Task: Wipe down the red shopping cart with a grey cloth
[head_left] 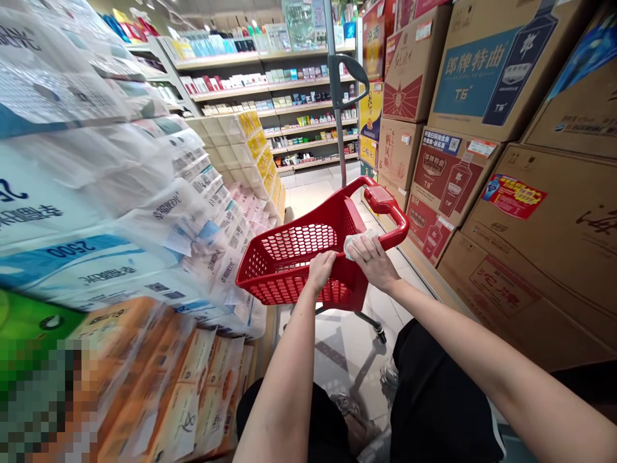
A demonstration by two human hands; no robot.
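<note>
A red plastic shopping cart (284,292) with perforated basket walls stands before me, tilted in my view. My left hand (321,270) is closed over the near rim of its basket. Farther right, my right hand (375,260) presses a white cloth (354,244) against the red frame where the handle (399,225) joins the basket. Part of the cloth is hidden under the fingers. Through the holes and over the rim, no goods show inside the basket. A dark caster (380,334) touches the floor below the cart.
Plastic-wrapped tissue packs (159,212) are piled high on the left, with orange packs (193,386) lower down. Printed cartons (472,71) form a wall on the right. A grey pole (341,141) rises behind the cart. Stocked shelves (270,87) line the back.
</note>
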